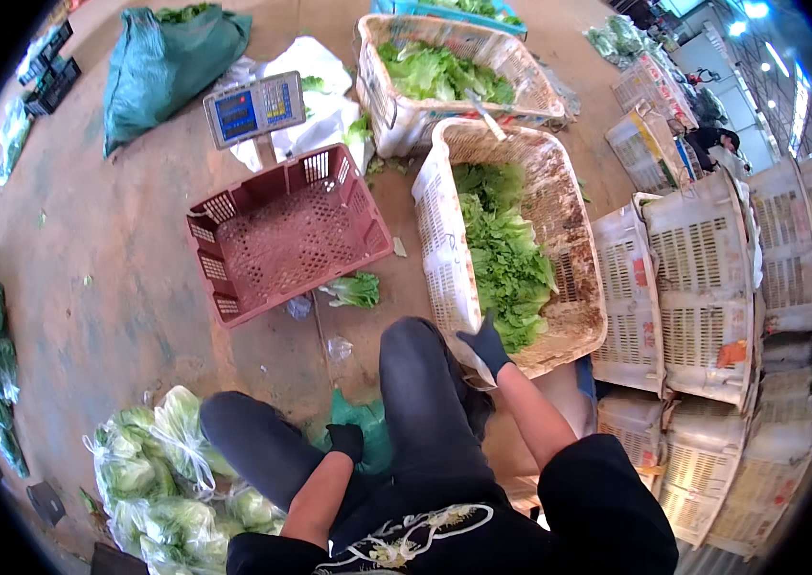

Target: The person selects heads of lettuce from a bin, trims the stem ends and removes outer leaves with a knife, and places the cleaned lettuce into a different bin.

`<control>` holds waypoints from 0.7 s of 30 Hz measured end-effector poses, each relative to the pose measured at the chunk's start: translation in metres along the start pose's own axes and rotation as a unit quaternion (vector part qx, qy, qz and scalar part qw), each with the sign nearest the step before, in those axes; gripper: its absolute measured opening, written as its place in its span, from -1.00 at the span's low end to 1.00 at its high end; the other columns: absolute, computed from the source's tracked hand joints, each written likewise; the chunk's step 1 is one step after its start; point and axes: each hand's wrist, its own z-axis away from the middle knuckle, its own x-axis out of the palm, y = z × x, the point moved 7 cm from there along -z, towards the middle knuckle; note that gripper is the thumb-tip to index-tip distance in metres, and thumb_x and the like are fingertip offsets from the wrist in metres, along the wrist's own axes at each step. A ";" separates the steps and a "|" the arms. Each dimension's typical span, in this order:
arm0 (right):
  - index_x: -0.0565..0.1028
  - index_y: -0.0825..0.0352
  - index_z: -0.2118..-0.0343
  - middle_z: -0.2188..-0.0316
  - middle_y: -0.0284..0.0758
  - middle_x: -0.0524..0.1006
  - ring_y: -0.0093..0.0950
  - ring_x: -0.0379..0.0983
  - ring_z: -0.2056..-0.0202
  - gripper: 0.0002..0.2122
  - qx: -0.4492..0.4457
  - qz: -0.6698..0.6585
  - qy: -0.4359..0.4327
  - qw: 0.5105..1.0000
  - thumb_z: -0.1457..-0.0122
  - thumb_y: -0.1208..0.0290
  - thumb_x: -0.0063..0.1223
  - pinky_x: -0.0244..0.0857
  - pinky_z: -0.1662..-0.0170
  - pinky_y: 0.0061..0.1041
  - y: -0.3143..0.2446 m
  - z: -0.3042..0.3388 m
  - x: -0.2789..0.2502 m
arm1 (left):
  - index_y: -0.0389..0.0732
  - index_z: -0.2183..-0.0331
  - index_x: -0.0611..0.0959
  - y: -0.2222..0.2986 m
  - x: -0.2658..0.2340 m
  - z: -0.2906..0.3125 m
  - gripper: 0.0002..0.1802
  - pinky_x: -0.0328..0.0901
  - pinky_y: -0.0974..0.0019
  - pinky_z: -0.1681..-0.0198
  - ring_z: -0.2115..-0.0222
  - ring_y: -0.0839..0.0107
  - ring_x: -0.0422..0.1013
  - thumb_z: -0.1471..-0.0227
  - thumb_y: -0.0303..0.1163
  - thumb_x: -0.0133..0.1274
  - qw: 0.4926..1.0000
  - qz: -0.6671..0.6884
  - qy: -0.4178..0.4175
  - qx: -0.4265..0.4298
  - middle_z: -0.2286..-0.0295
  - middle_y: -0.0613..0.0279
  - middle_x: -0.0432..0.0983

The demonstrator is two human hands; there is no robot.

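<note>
Presently, in the head view, the dark-gloved right hand (488,346) was at the near left corner of a pale crate (438,244) holding leafy lettuce (513,276); I could not tell how far its fingers opened or whether they gripped anything. The dark-gloved left hand (345,441) was at a green bag (373,431) between the legs (427,393), its grip equally unclear. A dark red crate (286,235) stood ahead.

Bright, soft light, glaring ceiling lamps (756,10) upper right, fisheye-bent edges, black corners
</note>
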 end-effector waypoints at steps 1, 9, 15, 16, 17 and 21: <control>0.11 0.49 0.01 0.23 0.01 0.37 -0.10 0.31 0.18 -0.30 -0.014 -0.011 0.011 1.000 0.27 0.39 0.15 0.20 0.13 -0.36 0.019 -0.002 -0.007 | -0.08 0.33 0.58 0.005 0.007 -0.015 -0.74 0.13 -0.09 0.17 0.31 0.22 0.39 0.15 -0.33 -0.07 0.999 -0.030 -0.008 0.024 0.31 0.20 0.46; 0.33 0.39 0.21 0.36 -0.01 0.44 -0.11 0.37 0.28 -0.58 -0.193 0.037 0.009 0.980 0.24 0.42 0.01 0.25 0.22 -0.33 0.068 0.003 0.008 | -0.10 0.18 0.43 0.013 0.025 -0.057 -0.60 0.26 0.22 0.25 0.29 0.18 0.38 0.09 -0.16 -0.16 0.977 0.198 0.058 -0.046 0.29 -0.01 0.41; 0.34 0.43 0.26 0.38 -0.03 0.45 -0.14 0.39 0.30 -0.58 -0.216 0.024 0.022 0.976 0.28 0.43 0.06 0.25 0.22 -0.35 0.094 0.000 0.007 | -0.21 0.13 0.40 0.036 -0.125 0.092 -0.48 0.23 0.15 0.21 0.28 0.09 0.35 0.15 -0.16 0.00 0.870 0.213 0.413 0.165 0.26 -0.01 0.40; 0.33 0.43 0.25 0.37 -0.02 0.44 -0.13 0.38 0.29 -0.57 -0.204 0.020 -0.004 0.979 0.28 0.42 0.07 0.25 0.21 -0.34 0.085 0.004 0.010 | -0.22 0.13 0.40 0.019 -0.151 0.124 -0.49 0.21 0.16 0.18 0.24 0.08 0.33 0.15 -0.20 0.02 0.864 0.223 0.426 0.150 0.24 -0.02 0.39; 0.32 0.45 0.24 0.40 0.01 0.44 -0.10 0.38 0.31 -0.55 -0.218 0.055 0.004 0.974 0.29 0.41 0.06 0.26 0.23 -0.32 0.080 0.008 0.006 | -0.24 0.12 0.39 0.003 -0.171 0.154 -0.50 0.20 0.17 0.16 0.22 0.07 0.31 0.16 -0.27 0.03 0.834 0.228 0.483 0.137 0.23 -0.03 0.37; 0.29 0.46 0.22 0.41 0.03 0.43 -0.09 0.37 0.31 -0.54 -0.203 0.050 -0.005 0.978 0.28 0.43 0.04 0.26 0.25 -0.31 0.086 0.007 -0.011 | -0.27 0.11 0.38 -0.053 -0.209 0.225 -0.51 0.17 0.23 0.11 0.17 0.08 0.28 0.19 -0.45 0.04 0.759 0.248 0.599 0.049 0.21 -0.03 0.36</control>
